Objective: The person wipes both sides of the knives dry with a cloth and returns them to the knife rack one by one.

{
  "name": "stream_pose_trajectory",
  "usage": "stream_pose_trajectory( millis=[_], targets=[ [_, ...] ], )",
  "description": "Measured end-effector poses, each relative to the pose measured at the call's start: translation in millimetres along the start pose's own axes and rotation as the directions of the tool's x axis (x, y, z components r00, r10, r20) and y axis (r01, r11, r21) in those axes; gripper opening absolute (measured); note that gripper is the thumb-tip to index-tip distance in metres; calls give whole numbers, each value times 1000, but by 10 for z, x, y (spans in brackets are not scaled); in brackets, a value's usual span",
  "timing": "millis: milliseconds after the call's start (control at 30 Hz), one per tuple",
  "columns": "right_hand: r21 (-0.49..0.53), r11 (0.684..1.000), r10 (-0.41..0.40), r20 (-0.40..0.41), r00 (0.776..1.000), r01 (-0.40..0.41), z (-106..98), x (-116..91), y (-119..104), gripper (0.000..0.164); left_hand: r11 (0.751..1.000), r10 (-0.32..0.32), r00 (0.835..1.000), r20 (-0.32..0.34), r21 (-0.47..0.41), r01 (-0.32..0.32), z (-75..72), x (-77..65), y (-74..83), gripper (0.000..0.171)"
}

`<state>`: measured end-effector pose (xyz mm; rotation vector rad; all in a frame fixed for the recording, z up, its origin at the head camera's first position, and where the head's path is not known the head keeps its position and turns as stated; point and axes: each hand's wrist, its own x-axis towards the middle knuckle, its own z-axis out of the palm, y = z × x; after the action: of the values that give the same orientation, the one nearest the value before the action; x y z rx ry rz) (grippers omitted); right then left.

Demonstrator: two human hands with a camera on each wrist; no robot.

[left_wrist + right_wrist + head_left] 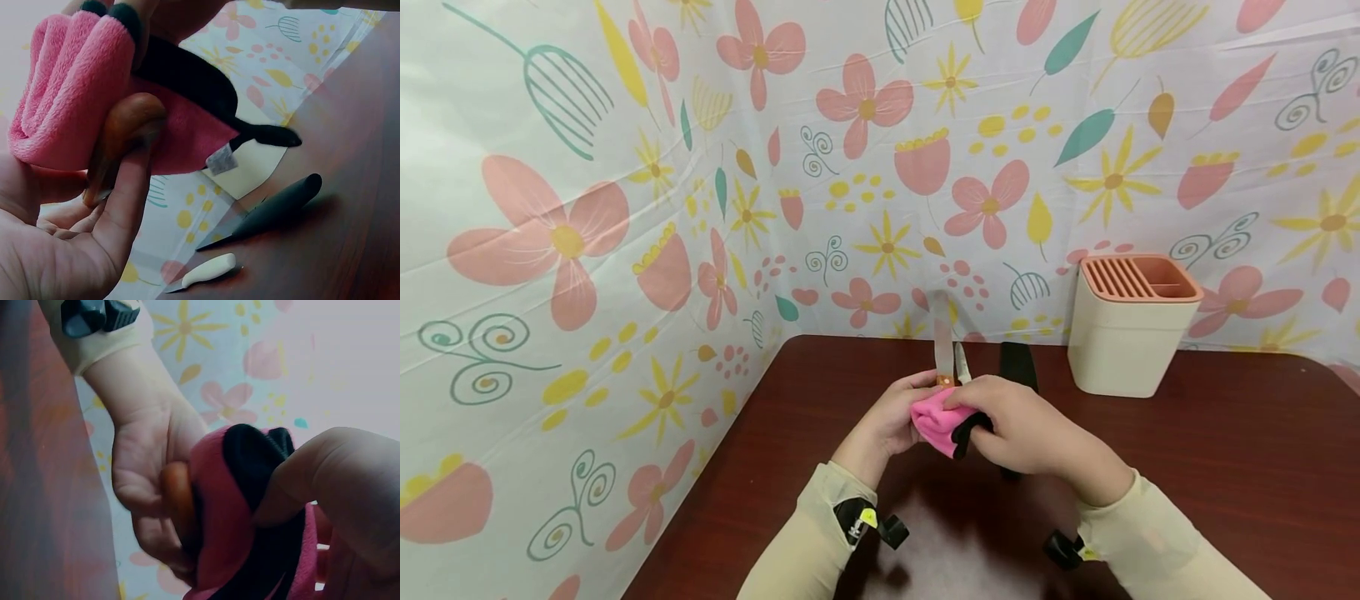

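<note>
In the head view my left hand [891, 417] holds a knife by its wooden handle [128, 128], the long blade [943, 342] pointing away toward the wall. My right hand [1030, 425] grips a folded pink cloth [936, 421] with black trim. The cloth lies against the wooden handle, as the left wrist view shows, and covers part of it. A small white-handled knife [209, 269] rests on the table beyond the hands. Beside it lies a knife with a dark handle [278, 209].
A cream knife holder [1127, 346] with a slotted orange top stands at the table's back right. The dark red-brown table [1240, 467] meets a flower-patterned curtain [865, 200] at the back and left.
</note>
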<state>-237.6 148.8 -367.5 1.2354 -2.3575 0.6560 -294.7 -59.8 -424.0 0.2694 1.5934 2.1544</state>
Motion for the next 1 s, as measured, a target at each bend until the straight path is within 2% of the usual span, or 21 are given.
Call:
stream_pose_trajectory(
  millis=[167,367,633,733,833,933,1000],
  targets=[
    [-23,1000,-1,72,997,3,-30,9,-105,42,999,32,999,-24,3,-32,11,2,-3,48],
    [-31,999,-9,110,994,12,-45,-9,-159,39,1000,26,998,-52,12,-26,25,12,-10,47],
    [12,999,-37,148,988,36,-79,-25,-144,42,1000,-9,1000,-17,19,9,8,9,-32,51],
    [77,996,-59,174,983,46,-116,-18,-115,45,1000,-18,1000,-11,16,18,-7,14,-45,52],
    [191,981,-75,198,977,37,-176,-11,-60,49,1000,-20,1000,-3,4,20,-15,23,-54,53],
    [332,943,-48,214,976,-27,-248,-19,32,49,1000,-27,1000,-11,-12,27,-17,31,-55,51],
    [387,919,-1,197,980,-77,-287,-36,113,48,999,-33,999,-13,-11,33,-21,36,-57,50]
  ],
)
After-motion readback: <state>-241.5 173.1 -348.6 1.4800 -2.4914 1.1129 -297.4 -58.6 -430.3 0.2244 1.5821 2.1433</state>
